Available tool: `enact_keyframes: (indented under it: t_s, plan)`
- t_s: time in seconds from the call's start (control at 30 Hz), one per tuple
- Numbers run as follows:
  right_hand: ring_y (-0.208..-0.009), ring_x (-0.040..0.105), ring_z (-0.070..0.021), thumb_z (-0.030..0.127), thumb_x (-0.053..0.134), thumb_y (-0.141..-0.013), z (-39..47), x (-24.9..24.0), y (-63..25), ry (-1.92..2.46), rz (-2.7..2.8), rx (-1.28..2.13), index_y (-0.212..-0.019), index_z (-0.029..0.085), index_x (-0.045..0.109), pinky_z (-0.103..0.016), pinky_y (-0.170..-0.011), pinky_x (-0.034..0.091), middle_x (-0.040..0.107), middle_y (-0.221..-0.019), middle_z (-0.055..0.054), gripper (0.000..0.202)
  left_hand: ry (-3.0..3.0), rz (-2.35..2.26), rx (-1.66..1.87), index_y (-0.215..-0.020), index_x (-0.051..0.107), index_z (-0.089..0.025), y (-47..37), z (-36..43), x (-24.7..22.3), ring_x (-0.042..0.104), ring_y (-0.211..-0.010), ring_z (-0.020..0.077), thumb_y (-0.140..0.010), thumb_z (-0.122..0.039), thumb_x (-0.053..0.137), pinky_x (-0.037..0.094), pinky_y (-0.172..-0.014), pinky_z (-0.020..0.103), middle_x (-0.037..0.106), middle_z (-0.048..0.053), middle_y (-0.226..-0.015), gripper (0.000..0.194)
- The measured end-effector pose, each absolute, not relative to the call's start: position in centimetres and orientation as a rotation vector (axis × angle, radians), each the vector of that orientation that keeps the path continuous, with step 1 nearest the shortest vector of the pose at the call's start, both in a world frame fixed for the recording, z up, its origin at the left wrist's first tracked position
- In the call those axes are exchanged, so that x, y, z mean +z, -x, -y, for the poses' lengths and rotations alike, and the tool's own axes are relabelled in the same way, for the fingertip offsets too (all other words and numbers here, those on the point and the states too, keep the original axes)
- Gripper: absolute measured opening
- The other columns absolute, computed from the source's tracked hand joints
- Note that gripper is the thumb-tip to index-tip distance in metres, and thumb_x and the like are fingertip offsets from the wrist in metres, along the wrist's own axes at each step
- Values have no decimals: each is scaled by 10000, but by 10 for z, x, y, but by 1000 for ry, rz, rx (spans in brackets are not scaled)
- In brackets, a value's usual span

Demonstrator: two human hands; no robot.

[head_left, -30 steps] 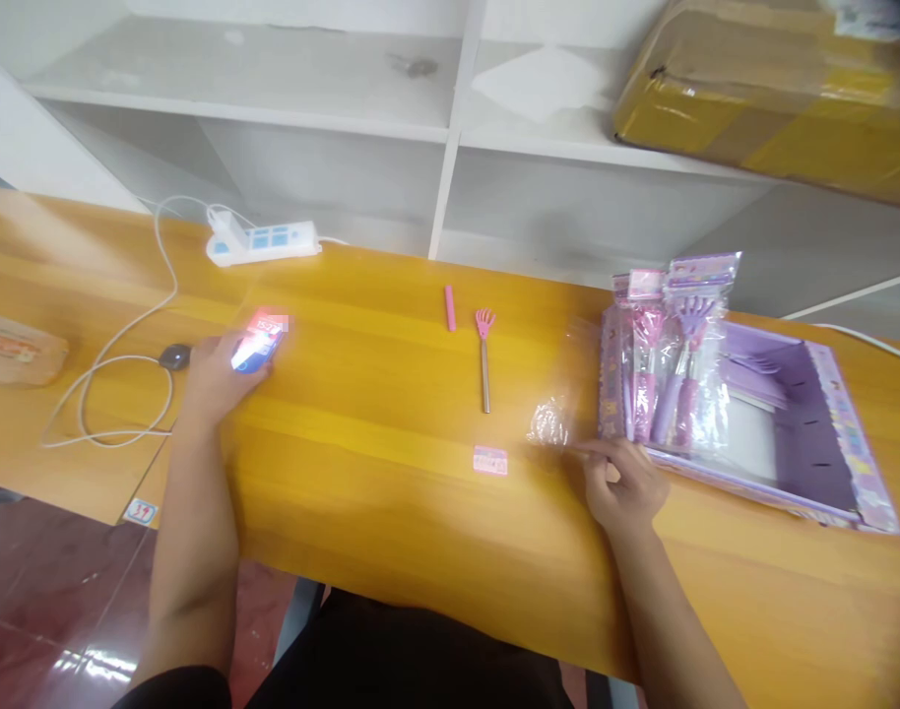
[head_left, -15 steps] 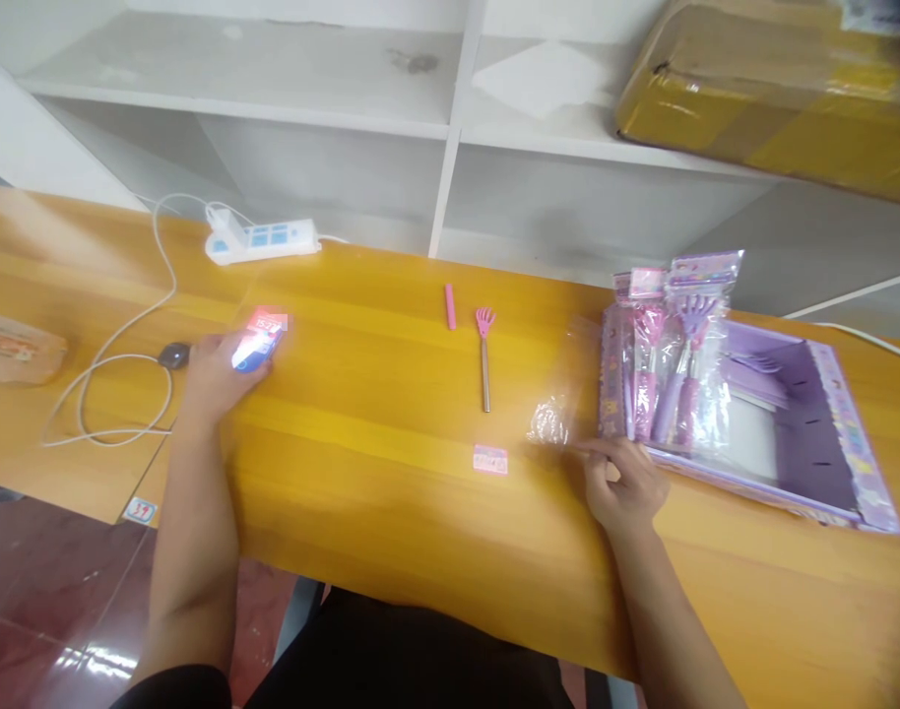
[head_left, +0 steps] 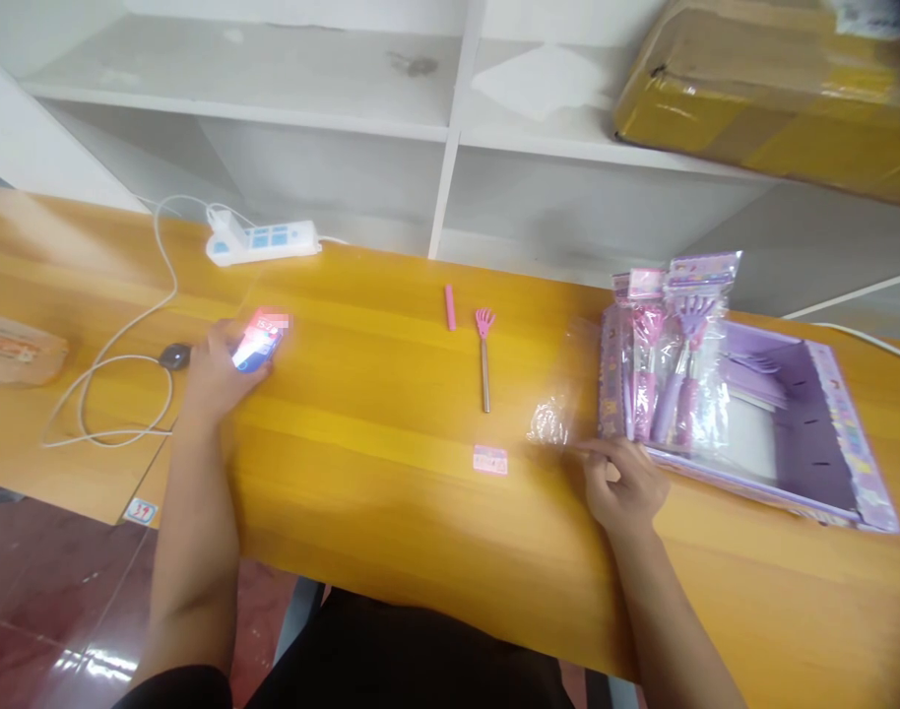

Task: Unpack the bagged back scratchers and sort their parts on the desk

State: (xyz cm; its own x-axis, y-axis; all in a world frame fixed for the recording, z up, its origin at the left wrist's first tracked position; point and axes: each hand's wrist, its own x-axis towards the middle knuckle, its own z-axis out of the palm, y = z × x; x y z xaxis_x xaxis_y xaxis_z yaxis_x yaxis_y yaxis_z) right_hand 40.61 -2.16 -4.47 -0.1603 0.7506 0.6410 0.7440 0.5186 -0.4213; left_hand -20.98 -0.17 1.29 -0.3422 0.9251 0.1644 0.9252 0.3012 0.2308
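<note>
My left hand (head_left: 220, 372) is wrapped round a phone (head_left: 259, 340) with a lit screen, at the left of the table. At the right, my right hand (head_left: 627, 483) rests by the front left corner of a purple box (head_left: 819, 423), its index finger and thumb curled near a clear plastic bag (head_left: 549, 421); whether it grips the bag I cannot tell. A pink-headed scratcher with a metal rod (head_left: 484, 364) lies mid-table, beside a pink tube (head_left: 450, 307). Nearer me is a small pink card (head_left: 489, 459). Wrapped scratchers (head_left: 675, 364) lie over the box's left part.
A white power strip (head_left: 265, 241) and a white cable (head_left: 173, 281) with a black plug (head_left: 174, 356) lie at the left. An orange packet (head_left: 18, 350) is at the far left. Behind stands a white shelf (head_left: 273, 113) holding a taped carton (head_left: 775, 108).
The fingers of my left hand have shifted slightly on the phone. My right hand and the things on the table have not visibly moved.
</note>
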Motion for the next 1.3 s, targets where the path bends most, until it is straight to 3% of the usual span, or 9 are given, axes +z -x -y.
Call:
enact_keyframes:
  t_s: [0.3,0.47,0.53,0.63,0.73,1.0,1.17,1.3]
  plan:
    - [-643,580,-165,56,596,-933,21,-45,-406,1220,1914,-1,-921,231,759,-307,-650,445,653,-740,11,239,1754,2572,-462,-1584,313,-44,214,2,6,617,-1222,289,-785,-372,874,467,-1125,473,685,159,-1346,1030]
    - [-663,592,-176,50,581,-932,22,-45,-408,1204,1898,39,-939,235,758,-319,-662,450,660,-759,3,256,1725,2549,-537,-1597,287,-44,212,7,9,570,-1231,293,-833,-453,859,466,-1122,497,623,183,-1415,1039]
    - [-679,599,-183,52,575,-937,23,-45,-408,1203,1892,73,-947,236,756,-324,-667,453,663,-769,-3,258,1719,2467,-590,-1531,387,-43,203,5,15,549,-1252,304,-910,-438,777,458,-1131,513,600,194,-1428,833]
    - [-691,598,-190,53,570,-946,24,-43,-408,1205,1897,91,-957,236,748,-330,-676,450,662,-773,-8,255,1831,2295,-671,-1227,615,-118,173,-5,25,584,-1202,298,-1003,-328,604,468,-1111,497,674,137,-1252,308]
    - [-689,585,-193,51,566,-956,23,-41,-408,1187,1904,97,-970,236,737,-334,-681,443,652,-765,-9,252,2095,2091,-749,-1022,649,-207,117,-11,28,642,-1105,286,-1003,-252,534,492,-1063,452,710,91,-1068,125]
    - [-641,568,-178,50,525,-976,22,-29,-406,1130,1879,151,-973,228,695,-318,-636,435,626,-771,-9,246,2877,1716,-722,-1215,657,-236,-50,-21,10,688,-1071,241,-1004,-190,511,551,-956,384,713,72,-1135,261]
    - [-639,579,-173,42,514,-971,22,-26,-403,1091,1885,239,-1000,224,693,-304,-607,435,621,-786,-13,256,2580,1912,-858,-1229,654,-219,-85,-94,10,671,-1076,252,-1006,-200,558,539,-982,397,675,89,-1122,243]
    - [-732,647,-191,27,509,-958,21,-26,-400,1049,1912,290,-1016,233,678,-304,-660,481,679,-849,-32,273,2304,2084,-678,-1331,592,-116,-92,-150,8,593,-1256,355,-1016,-308,605,493,-1072,488,636,208,-1275,369]
